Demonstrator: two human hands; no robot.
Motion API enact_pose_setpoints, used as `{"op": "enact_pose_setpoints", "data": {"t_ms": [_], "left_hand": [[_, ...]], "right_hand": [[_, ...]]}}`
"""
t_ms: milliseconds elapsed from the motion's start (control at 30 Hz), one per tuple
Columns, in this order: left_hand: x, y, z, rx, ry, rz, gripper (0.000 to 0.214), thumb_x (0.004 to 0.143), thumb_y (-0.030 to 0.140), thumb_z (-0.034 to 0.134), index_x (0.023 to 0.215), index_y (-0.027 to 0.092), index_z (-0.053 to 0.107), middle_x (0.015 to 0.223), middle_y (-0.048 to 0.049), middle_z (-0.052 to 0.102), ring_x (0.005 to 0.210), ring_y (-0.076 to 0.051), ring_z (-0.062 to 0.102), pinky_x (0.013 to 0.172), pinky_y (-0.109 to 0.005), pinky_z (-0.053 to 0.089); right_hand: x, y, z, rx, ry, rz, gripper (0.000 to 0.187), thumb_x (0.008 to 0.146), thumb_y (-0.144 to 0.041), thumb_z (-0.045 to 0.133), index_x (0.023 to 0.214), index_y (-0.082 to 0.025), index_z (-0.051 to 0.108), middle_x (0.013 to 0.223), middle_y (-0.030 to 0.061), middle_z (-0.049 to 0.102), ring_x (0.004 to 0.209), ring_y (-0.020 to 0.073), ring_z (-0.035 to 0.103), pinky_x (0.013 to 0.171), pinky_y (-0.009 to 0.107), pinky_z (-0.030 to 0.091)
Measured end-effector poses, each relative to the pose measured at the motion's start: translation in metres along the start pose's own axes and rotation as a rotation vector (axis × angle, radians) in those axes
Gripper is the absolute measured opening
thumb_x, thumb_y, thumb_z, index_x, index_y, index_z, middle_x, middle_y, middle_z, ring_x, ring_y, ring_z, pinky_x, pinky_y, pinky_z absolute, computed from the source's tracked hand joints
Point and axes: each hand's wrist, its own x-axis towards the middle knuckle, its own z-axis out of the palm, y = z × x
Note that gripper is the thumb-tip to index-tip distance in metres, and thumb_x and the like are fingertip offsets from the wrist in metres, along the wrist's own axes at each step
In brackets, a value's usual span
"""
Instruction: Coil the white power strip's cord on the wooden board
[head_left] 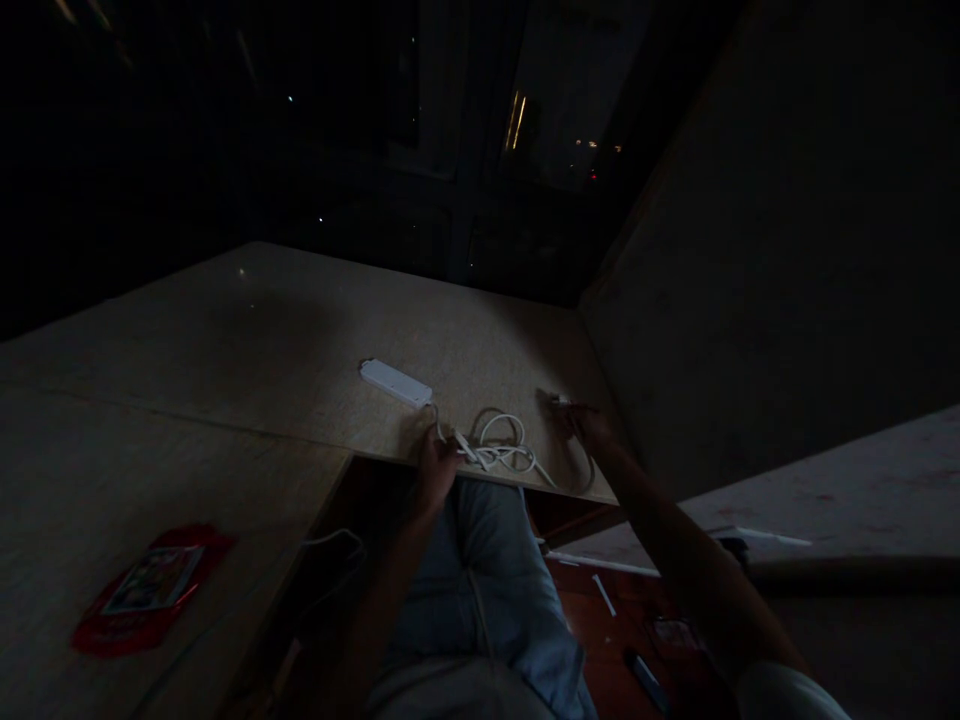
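A white power strip (396, 384) lies flat on the pale tabletop, its cord leaving from the near right end. My left hand (436, 466) is at the table's front edge, closed around part of the white cord (504, 455). The rest of that cord lies in loose loops to the right of this hand. My right hand (589, 425), farther right, pinches the cord's plug (559, 400) just above the surface. From the plug, the cord hangs past the wrist towards the table edge. Dim light blurs the fingertips of both hands.
A red packet (154, 590) lies on the left table section (247, 480). A thin white cable (334, 537) crosses the gap beside my legs. The wall (750, 300) rises close on the right; dark windows stand behind. Several small items lie on the red-brown floor (604, 640).
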Motion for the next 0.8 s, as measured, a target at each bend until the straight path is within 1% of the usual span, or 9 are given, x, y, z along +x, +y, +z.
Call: {"op": "enact_pose_setpoints", "data": {"t_ms": [100,200,300,400,467,567,633,700,800], "left_hand": [[0.005,0.005,-0.001,0.085,-0.058,-0.024,0.044,0.064,0.023,0.075,0.106,0.018,0.061,0.077,-0.0025,0.071,0.068,-0.018,0.069,0.058,-0.027,0.056],[0.01,0.009,-0.004,0.13,-0.037,-0.059,0.048,0.066,0.017,0.073,0.112,0.019,0.062,0.076,-0.0017,0.073,0.061,-0.017,0.069,0.052,-0.024,0.053],[0.014,0.008,-0.005,0.09,-0.024,-0.074,0.052,0.066,0.017,0.073,0.116,0.018,0.06,0.079,-0.0025,0.074,0.06,-0.017,0.069,0.05,-0.023,0.052],[0.018,0.004,-0.004,0.019,-0.012,-0.05,0.054,0.061,0.021,0.077,0.112,0.017,0.06,0.081,-0.0029,0.073,0.063,-0.018,0.071,0.053,-0.025,0.053],[0.02,0.001,-0.002,-0.039,0.009,-0.051,0.053,0.058,0.024,0.078,0.107,0.017,0.06,0.081,-0.003,0.073,0.064,-0.02,0.072,0.055,-0.027,0.054],[0.021,-0.002,0.005,-0.132,0.024,-0.079,0.051,0.052,0.027,0.08,0.098,0.017,0.06,0.08,-0.0031,0.072,0.068,-0.022,0.072,0.059,-0.03,0.055],[0.022,-0.004,0.011,-0.18,0.044,-0.087,0.05,0.049,0.026,0.08,0.094,0.017,0.06,0.079,-0.0029,0.072,0.07,-0.023,0.073,0.06,-0.031,0.055],[0.024,-0.006,0.018,-0.213,0.085,-0.087,0.049,0.049,0.026,0.08,0.093,0.017,0.061,0.076,-0.0025,0.072,0.068,-0.023,0.072,0.059,-0.03,0.055],[0.027,-0.009,0.028,-0.222,0.178,-0.092,0.043,0.052,0.026,0.077,0.091,0.018,0.06,0.069,-0.0009,0.071,0.065,-0.022,0.072,0.056,-0.028,0.053]], "right_hand": [[-0.007,0.006,0.014,-0.01,-0.126,0.038,0.015,0.058,-0.016,0.073,0.072,-0.017,0.067,0.063,0.0017,0.07,0.053,0.0138,0.063,0.053,0.024,0.051],[-0.013,0.007,0.031,-0.05,-0.293,0.069,0.022,0.056,-0.015,0.076,0.076,-0.015,0.07,0.066,0.0034,0.072,0.057,0.0156,0.065,0.056,0.026,0.052],[-0.016,0.004,0.046,-0.106,-0.46,0.084,0.025,0.052,-0.016,0.079,0.076,-0.014,0.074,0.069,0.0041,0.074,0.061,0.0174,0.066,0.059,0.028,0.052],[-0.016,-0.004,0.055,-0.15,-0.583,0.091,0.033,0.048,-0.016,0.082,0.081,-0.015,0.077,0.074,0.003,0.076,0.066,0.0174,0.067,0.066,0.029,0.053],[-0.013,-0.01,0.056,-0.167,-0.648,0.091,0.035,0.049,-0.017,0.082,0.083,-0.015,0.077,0.076,0.0022,0.077,0.068,0.0162,0.066,0.068,0.028,0.053],[-0.005,-0.015,0.053,-0.2,-0.731,0.105,0.033,0.051,-0.018,0.08,0.084,-0.014,0.076,0.076,0.0016,0.076,0.067,0.014,0.064,0.065,0.023,0.05],[-0.002,-0.016,0.05,-0.199,-0.731,0.134,0.032,0.053,-0.021,0.08,0.084,-0.015,0.075,0.074,0.0011,0.075,0.065,0.0134,0.063,0.061,0.022,0.048],[-0.001,-0.015,0.046,-0.154,-0.715,0.182,0.031,0.061,-0.032,0.08,0.086,-0.015,0.074,0.076,0.0027,0.075,0.066,0.0143,0.064,0.061,0.023,0.049],[-0.004,-0.016,0.041,-0.112,-0.785,0.191,0.046,0.072,-0.05,0.074,0.099,-0.014,0.073,0.091,0.0083,0.075,0.079,0.0185,0.067,0.071,0.028,0.052]]}}
